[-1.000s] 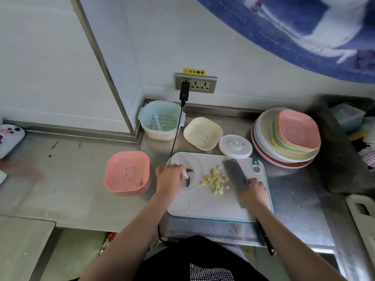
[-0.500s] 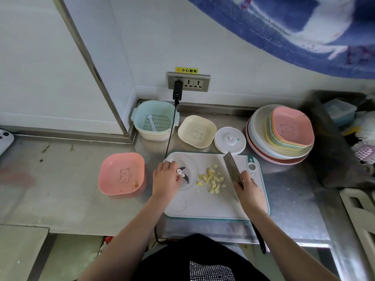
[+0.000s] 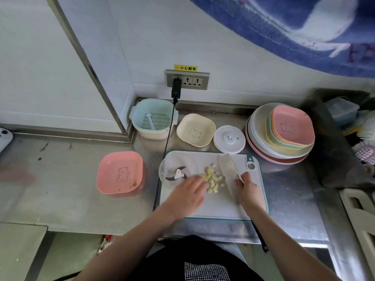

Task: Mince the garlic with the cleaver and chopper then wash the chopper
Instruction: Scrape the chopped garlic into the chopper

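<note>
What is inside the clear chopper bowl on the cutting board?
Inside the chopper bowl only the blade assembly shows: no garlic pieces yet; they lie beside it. The left hand covers its near rim.

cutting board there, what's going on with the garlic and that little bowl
A person is partway through mincing garlic. The right hand grips the cleaver, its blade resting on the white cutting board beside a pile of chopped garlic. The left hand, fingers extended, reaches to the pile's near-left edge. The clear chopper bowl stands open on the board, blade inside, no garlic visible in it. Its white lid lies behind the board.
</note>
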Demonstrator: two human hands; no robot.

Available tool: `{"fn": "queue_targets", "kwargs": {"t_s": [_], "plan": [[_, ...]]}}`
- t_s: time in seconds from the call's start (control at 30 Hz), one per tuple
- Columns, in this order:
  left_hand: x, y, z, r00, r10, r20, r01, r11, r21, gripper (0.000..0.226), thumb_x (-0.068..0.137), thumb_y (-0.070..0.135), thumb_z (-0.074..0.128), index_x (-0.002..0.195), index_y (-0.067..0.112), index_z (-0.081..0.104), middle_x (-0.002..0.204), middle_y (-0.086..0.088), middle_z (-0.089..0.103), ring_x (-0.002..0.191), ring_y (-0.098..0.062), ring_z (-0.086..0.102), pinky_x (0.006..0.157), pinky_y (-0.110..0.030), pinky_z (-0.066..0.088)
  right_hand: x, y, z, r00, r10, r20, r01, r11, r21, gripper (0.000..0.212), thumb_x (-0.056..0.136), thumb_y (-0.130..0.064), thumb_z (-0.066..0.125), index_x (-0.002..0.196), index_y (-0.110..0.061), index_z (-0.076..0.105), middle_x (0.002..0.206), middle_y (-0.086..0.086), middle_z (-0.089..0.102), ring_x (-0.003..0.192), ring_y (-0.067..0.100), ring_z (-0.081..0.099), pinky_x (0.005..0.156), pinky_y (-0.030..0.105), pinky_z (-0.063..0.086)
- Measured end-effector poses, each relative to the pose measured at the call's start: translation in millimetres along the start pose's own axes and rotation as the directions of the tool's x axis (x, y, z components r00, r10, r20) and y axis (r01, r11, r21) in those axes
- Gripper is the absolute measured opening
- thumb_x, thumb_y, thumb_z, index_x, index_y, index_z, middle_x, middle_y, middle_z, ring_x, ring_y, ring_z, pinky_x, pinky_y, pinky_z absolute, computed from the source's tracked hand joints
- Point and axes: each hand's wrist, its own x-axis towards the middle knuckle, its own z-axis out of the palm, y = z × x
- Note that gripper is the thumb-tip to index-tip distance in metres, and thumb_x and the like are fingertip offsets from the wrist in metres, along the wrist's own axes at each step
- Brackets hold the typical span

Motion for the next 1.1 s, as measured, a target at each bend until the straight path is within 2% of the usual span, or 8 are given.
{"fn": "queue_targets", "kwargs": {"t_s": [0.07,0.2,0.4,0.53,0.63,0.83,0.93,1.1], "plan": [[-7.2,22.2,23.1,0.992,0.089,0.090,-0.090,0.996,0.004,0.040,0.089,0.018,0.048,0.126,0.001,0.047,0.125,-0.014,0.054,0.117,-0.027,0.048,0.105,-0.034,0.037,-2.1,-5.2,7.4,1.000,0.004,0.012,-0.004,1.000,0.024,0.017,0.100,-0.030,0.038,0.094,-0.015,0.033,0.081,0.018,0.062,0.073,0.037,0.060,0.063,0.040,0.046],[-1.7,38.2,47.1,0.934,-0.273,0.231,0.259,0.962,0.090,0.062,0.090,0.037,0.038,0.137,-0.003,0.034,0.145,-0.022,0.040,0.134,-0.030,0.032,0.114,-0.035,0.020,-8.5,-11.2,14.0,1.000,-0.002,0.007,0.001,0.999,0.034,0.016,0.100,-0.033,0.038,0.096,-0.017,0.034,0.082,0.019,0.065,0.074,0.038,0.062,0.064,0.040,0.048],[18.7,24.9,69.8,0.779,-0.524,0.344,0.562,0.827,-0.013,0.125,0.060,0.042,0.084,0.149,-0.002,0.008,0.141,-0.018,0.049,0.132,-0.023,0.043,0.099,-0.026,0.044,-15.1,-16.6,20.2,0.997,-0.057,0.056,0.055,0.998,0.027,0.014,0.100,-0.028,0.040,0.098,-0.015,0.036,0.084,0.019,0.065,0.075,0.038,0.060,0.063,0.040,0.047],[18.8,22.5,68.8,0.828,-0.492,0.269,0.513,0.858,-0.010,0.088,0.083,0.023,0.052,0.150,-0.001,0.001,0.139,-0.014,0.052,0.133,-0.025,0.036,0.111,-0.030,0.024,-21.7,-27.5,32.6,0.995,-0.049,0.086,0.044,0.998,0.055,0.011,0.099,-0.024,0.040,0.102,-0.014,0.038,0.082,0.016,0.064,0.074,0.037,0.059,0.064,0.040,0.047],[20.3,21.9,67.9,0.829,-0.483,0.283,0.519,0.852,-0.068,0.061,0.080,0.015,0.034,0.140,0.002,0.040,0.135,-0.010,0.057,0.125,-0.025,0.054,0.100,-0.029,0.044,-25.7,-34.3,38.0,0.997,-0.023,0.080,0.011,0.989,0.147,0.011,0.100,-0.021,0.040,0.103,-0.011,0.042,0.077,0.009,0.059,0.068,0.030,0.052,0.058,0.034,0.037],[31.0,25.1,58.6,0.887,-0.417,0.197,0.451,0.873,-0.183,0.049,0.084,0.010,0.040,0.128,0.000,0.058,0.136,-0.012,0.056,0.123,-0.024,0.055,0.090,-0.031,0.053,-27.5,-32.5,28.2,1.000,-0.017,0.016,0.013,0.967,0.255,0.011,0.100,-0.023,0.043,0.099,-0.012,0.046,0.077,0.007,0.060,0.072,0.032,0.056,0.059,0.032,0.037],[47.4,28.5,49.8,0.899,-0.416,0.138,0.438,0.854,-0.280,0.057,0.080,-0.004,0.065,0.135,-0.002,0.050,0.142,-0.015,0.048,0.129,-0.028,0.048,0.096,-0.032,0.047,-27.1,-38.7,11.2,0.999,-0.037,-0.022,0.042,0.956,0.290,0.011,0.101,-0.023,0.041,0.099,-0.013,0.045,0.072,0.004,0.058,0.066,0.025,0.055,0.055,0.033,0.038],[62.0,14.4,22.4,0.903,-0.429,0.041,0.423,0.865,-0.270,0.056,0.085,-0.006,0.059,0.139,-0.002,0.044,0.147,-0.016,0.041,0.136,-0.028,0.038,0.111,-0.027,0.025,-23.5,-64.5,-0.6,0.991,-0.105,-0.084,0.126,0.939,0.320,0.013,0.100,-0.025,0.041,0.102,-0.013,0.046,0.073,0.006,0.060,0.067,0.025,0.055,0.052,0.028,0.038]]}}
